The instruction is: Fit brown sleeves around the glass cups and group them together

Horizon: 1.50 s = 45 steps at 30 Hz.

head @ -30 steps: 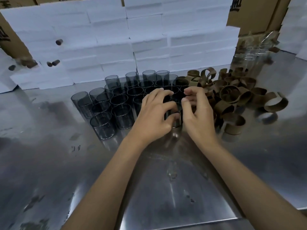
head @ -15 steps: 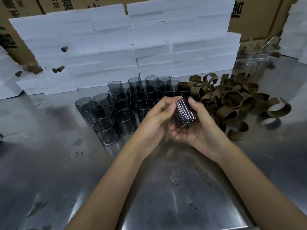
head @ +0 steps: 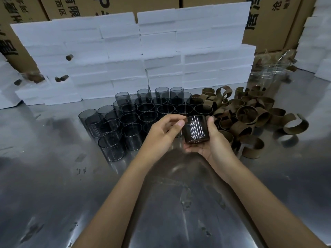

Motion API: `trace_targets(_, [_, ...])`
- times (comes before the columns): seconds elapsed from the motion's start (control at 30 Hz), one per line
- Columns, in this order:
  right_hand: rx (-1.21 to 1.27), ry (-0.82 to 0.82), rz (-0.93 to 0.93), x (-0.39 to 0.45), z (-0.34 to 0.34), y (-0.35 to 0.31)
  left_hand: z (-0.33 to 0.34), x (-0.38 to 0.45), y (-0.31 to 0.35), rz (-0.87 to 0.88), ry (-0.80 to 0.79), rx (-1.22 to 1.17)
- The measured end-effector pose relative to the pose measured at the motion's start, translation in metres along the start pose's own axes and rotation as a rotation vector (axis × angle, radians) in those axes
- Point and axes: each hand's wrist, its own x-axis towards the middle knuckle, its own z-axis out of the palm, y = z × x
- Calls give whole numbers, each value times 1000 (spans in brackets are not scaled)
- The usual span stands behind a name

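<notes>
My right hand (head: 213, 140) holds a dark glass cup (head: 196, 129) above the table, fingers under it and thumb on its right side. The cup looks dark, with a sleeve seemingly inside or around it; I cannot tell which. My left hand (head: 161, 133) is just left of the cup, fingers curled, thumb tip close to the cup's upper left edge. A group of several smoky glass cups (head: 136, 115) stands behind and left of my hands. To the right lies a pile of brown sleeves (head: 250, 113).
White foam blocks (head: 139, 56) are stacked along the back, with cardboard boxes (head: 268, 20) behind them. Several clear glasses (head: 268, 74) stand at the far right back. The steel table (head: 53, 176) is scuffed and reflective.
Both hands lifted a cup from the front of the group, up and toward me. The right hand now cradles it and the left hand has eased slightly away.
</notes>
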Motion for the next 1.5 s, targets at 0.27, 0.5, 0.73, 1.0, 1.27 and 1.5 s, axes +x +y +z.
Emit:
trace_targets(0.27, [-84,0,-117,-1,-4,6,2,3,-3,28,134,75])
trace_targets(0.5, [-299,-45,-179,-3,-6,11,12,-9,4,-49,-35,-41])
trace_targets(0.73, [-243,61,-194,4,-4,14,21,-4,-5,-167,-61,-134])
trace_targets(1.0, [-201,113,-192,-1,-5,6,16,-2,-2,-21,117,-54])
trace_targets(1.27, [-245,4,-199,-6,0,5,16,-9,6,80,89,-69])
trace_targets(1.5, [110,-284,92,-1,-6,3,13,-7,2,65,-11,-199])
